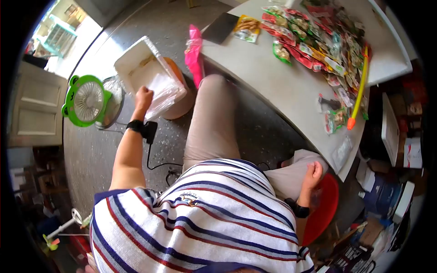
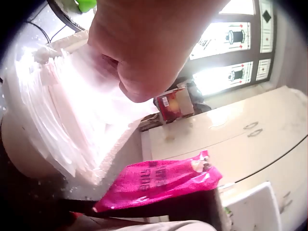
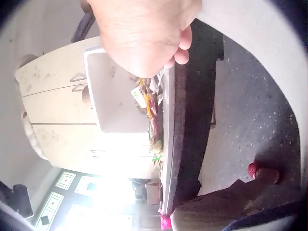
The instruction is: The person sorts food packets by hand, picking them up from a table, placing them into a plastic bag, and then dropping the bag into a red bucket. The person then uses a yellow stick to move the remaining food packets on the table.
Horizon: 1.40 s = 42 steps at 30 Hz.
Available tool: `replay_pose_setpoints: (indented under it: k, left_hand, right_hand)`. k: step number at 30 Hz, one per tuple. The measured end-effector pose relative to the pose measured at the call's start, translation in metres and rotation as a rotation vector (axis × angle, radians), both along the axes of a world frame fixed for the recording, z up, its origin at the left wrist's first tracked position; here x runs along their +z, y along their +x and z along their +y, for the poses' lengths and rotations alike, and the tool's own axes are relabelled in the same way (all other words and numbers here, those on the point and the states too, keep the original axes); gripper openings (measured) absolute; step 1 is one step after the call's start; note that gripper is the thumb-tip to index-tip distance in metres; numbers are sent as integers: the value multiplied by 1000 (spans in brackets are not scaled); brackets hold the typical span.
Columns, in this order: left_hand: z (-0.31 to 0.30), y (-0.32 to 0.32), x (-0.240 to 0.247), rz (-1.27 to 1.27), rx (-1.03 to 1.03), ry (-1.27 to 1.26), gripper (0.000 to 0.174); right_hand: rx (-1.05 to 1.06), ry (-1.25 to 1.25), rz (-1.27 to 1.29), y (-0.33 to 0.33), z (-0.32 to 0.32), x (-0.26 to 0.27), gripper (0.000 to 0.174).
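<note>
My left hand (image 1: 144, 97) is over a white box (image 1: 122, 64), its fingers curled at a stack of clear plastic bags (image 2: 53, 120). In the left wrist view the thumb and fingers pinch the upper edge of a bag (image 2: 103, 91), while the fingertips are partly hidden behind the hand. My right hand (image 1: 312, 174) hangs beside the right thigh with fingers loosely curled and nothing in them. The right wrist view shows that hand below the table's level of packets, its small fingers (image 3: 183, 55) bent inward.
A white table (image 1: 273, 91) carries a heap of small snack packets (image 1: 314, 41) and a yellow stick with an orange tip (image 1: 359, 91). At its corner hangs a pink bag (image 1: 194, 50). A green frog-faced fan (image 1: 86, 101) stands left of the box. A red stool (image 1: 325, 204) is at right.
</note>
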<state>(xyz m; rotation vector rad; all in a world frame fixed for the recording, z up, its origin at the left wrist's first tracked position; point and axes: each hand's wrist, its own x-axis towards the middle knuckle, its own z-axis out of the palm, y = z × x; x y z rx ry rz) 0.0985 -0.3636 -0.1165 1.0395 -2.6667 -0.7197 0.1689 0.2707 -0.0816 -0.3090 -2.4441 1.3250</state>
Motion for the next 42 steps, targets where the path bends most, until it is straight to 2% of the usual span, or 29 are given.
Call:
replay_pose_setpoints:
  k: [2,4,6,7,10,12,13,14,15,16,17,18,19,21,22,23,24,26,29,32,36,39,42]
  left_hand:
    - [-12,8,5,242,-11,108,14]
    - [-46,8,-11,443,92,281,15]
    - [-36,6,32,662,71,410,10]
    - [-36,5,49,740,-20,491,7]
    - [8,-15,106,802,-181,356,3]
    - [57,-28,139,755,-396,255,3]
    - [88,-37,149,769,-433,264,4]
    - [91,-58,129,767,-530,56,4]
    - [130,-61,145,669,-587,32,4]
    - [174,-56,168,570,-607,163,7]
    - [197,-66,155,563,-640,211,7]
    - [214,-77,139,564,-781,225,7]
    - [243,-73,149,487,-799,217,7]
    - [282,-71,147,329,-823,395,10]
    - [296,-77,138,367,-899,448,10]
    - [307,-76,133,215,-868,592,10]
    - [317,-77,125,217,-894,572,11]
    - [331,-83,103,306,-979,700,12]
    - [338,-82,117,118,-889,912,12]
    - [337,-80,135,8,-806,1141,12]
    - [332,-93,104,21,-747,1446,10]
    - [334,-93,103,-21,-736,1482,7]
    - [341,-89,111,-9,-723,1488,7]
  right_hand:
    - [19,48,-16,-9,-11,12,18]
    - [60,-106,47,-18,-33,30,16]
    - [134,-78,126,-29,-54,51,14]
    - [156,-3,163,-36,-60,56,12]
    - [275,75,246,-57,-80,74,11]
    - [322,80,277,-70,-98,85,10]
    - [361,53,287,-77,-106,88,10]
    - [401,-16,275,-84,-113,88,11]
    - [425,-89,256,-91,-122,88,13]
    - [451,-162,238,-97,-131,89,15]
    - [473,-285,158,-104,-139,90,18]
    - [496,-409,76,-110,-147,91,22]
    - [517,-532,-9,-116,-154,92,25]
    - [522,-679,-88,-129,-164,87,29]
    - [522,-753,-127,-132,-171,90,31]
    - [449,-794,-137,-134,-178,95,23]
    - [472,-782,-188,-139,-178,90,24]
    - [516,-758,-288,-151,-173,74,26]
    - [496,-809,-263,-149,-169,82,16]
    - [511,-850,-305,-154,-162,75,17]
    - [494,-856,-330,-157,-155,63,20]
    - [493,-929,-332,-159,-154,57,20]
    - [540,-844,-320,-159,-152,59,19]
